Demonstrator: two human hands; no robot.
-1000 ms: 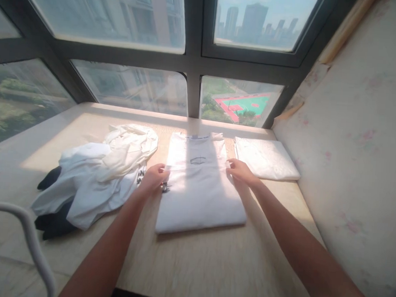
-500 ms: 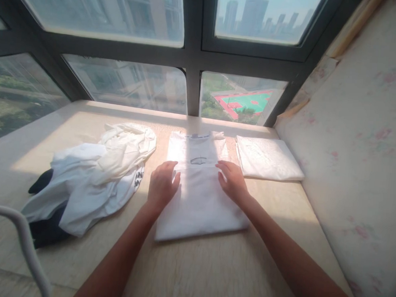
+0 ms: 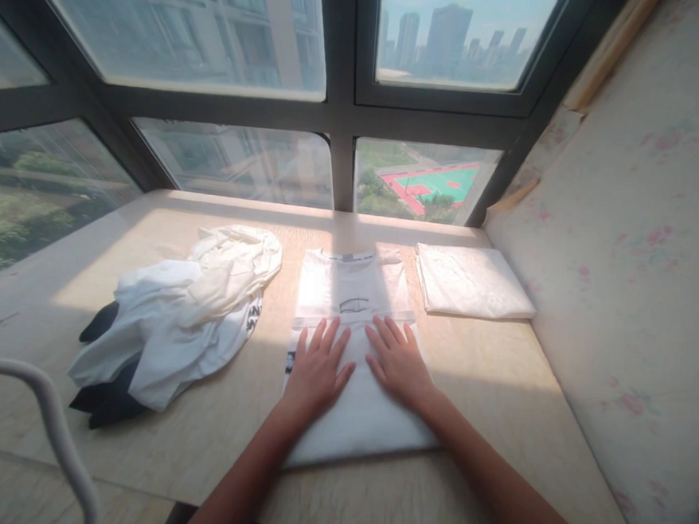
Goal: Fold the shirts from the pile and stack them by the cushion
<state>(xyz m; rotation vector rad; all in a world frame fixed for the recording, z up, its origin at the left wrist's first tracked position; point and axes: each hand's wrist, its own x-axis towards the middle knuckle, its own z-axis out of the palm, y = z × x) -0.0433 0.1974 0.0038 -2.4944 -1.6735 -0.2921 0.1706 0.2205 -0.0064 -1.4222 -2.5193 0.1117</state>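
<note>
A white T-shirt (image 3: 354, 282) lies partly folded in front of me, its neckline toward the window and a small dark line print on its chest. The lower part is folded up over the body, and its edge runs just below the print. My left hand (image 3: 319, 368) rests flat on the folded layer with fingers spread. Beside it, my right hand (image 3: 399, 361) also lies flat on the cloth, fingers apart. A bit of black print shows at the shirt's left edge, next to my left hand.
To the left lies a crumpled heap of white and black clothes (image 3: 165, 329). A folded white cloth (image 3: 473, 281) sits at the right by the flowered wall (image 3: 643, 258). A grey curved tube (image 3: 54, 425) stands at the lower left. Window frames (image 3: 341, 118) border the wooden surface (image 3: 485, 383).
Both hands have come down from the fold's edge onto the folded layer and moved closer together, now flat. The shirt sits slightly nearer to me in view, and the view has shifted.
</note>
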